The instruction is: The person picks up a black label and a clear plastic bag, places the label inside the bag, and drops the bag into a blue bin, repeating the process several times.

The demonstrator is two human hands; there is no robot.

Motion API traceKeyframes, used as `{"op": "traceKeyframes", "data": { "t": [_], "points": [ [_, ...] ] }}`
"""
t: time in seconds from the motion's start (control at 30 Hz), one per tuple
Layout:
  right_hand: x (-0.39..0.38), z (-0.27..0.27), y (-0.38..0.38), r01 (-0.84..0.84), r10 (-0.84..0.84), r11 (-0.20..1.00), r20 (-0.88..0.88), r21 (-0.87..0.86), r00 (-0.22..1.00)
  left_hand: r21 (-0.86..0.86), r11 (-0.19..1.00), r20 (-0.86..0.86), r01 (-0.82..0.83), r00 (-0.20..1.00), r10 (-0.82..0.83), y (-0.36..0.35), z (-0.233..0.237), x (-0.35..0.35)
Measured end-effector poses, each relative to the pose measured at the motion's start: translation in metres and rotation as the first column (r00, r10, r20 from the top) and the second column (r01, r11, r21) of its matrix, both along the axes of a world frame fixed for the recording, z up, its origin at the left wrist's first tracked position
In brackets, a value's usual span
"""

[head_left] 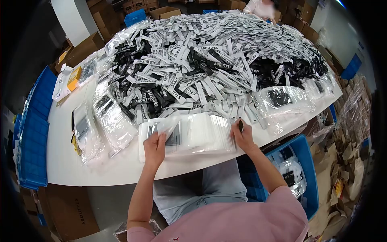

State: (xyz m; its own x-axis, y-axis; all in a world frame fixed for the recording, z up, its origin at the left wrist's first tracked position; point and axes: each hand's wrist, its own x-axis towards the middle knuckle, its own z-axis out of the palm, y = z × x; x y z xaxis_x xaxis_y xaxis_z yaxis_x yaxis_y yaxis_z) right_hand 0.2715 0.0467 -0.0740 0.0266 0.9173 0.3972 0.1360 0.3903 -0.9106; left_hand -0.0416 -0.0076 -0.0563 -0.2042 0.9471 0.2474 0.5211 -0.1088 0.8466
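A fanned stack of clear and white plastic bags (201, 129) lies at the table's front edge before me. At its left end, my left hand (155, 146) is closed on the lifted edge of a plastic bag (171, 126), whose dark printed label shows beneath. My right hand (243, 137) is at the stack's right end, fingers closed. A small dark thing (241, 126) shows between its thumb and fingers; its kind I cannot make out. Just beyond the stack rises a big heap of slim black and white packets (181, 72), many printed ABOUTYES.
Bundles of bags (115, 125) lie left, more bags (286, 101) right. A blue bin (312, 173) with packed bags stands by my right side. Blue crates (36, 133) line the left edge. Another person (261, 9) is across the table.
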Motion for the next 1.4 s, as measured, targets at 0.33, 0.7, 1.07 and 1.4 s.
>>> {"op": "traceKeyframes", "data": {
  "t": [0.33, 0.7, 1.07, 1.4],
  "points": [
    [-0.056, 0.076, -0.034, -0.254, 0.275, 0.862, -0.015, -0.44, 0.961, 0.586, 0.675, -0.593, 0.448, 0.805, -0.02, -0.018, 0.045, 0.064],
    [-0.078, 0.072, -0.037, -0.46, 0.416, 0.888, 0.431, -0.002, 0.801, -0.1, 0.937, 0.376, 0.335, 0.884, -0.276, -0.034, 0.053, 0.068],
    [-0.098, 0.08, -0.04, -0.348, 0.123, 0.863, 0.516, 0.366, 0.847, -0.015, 0.982, 0.158, 0.187, 0.97, -0.183, -0.011, 0.051, 0.062],
    [-0.1, 0.088, -0.022, -0.308, 0.087, 0.845, 0.455, 0.438, 0.886, 0.137, 0.982, -0.082, 0.134, 0.989, -0.124, -0.004, 0.078, 0.054]
  ]
}}
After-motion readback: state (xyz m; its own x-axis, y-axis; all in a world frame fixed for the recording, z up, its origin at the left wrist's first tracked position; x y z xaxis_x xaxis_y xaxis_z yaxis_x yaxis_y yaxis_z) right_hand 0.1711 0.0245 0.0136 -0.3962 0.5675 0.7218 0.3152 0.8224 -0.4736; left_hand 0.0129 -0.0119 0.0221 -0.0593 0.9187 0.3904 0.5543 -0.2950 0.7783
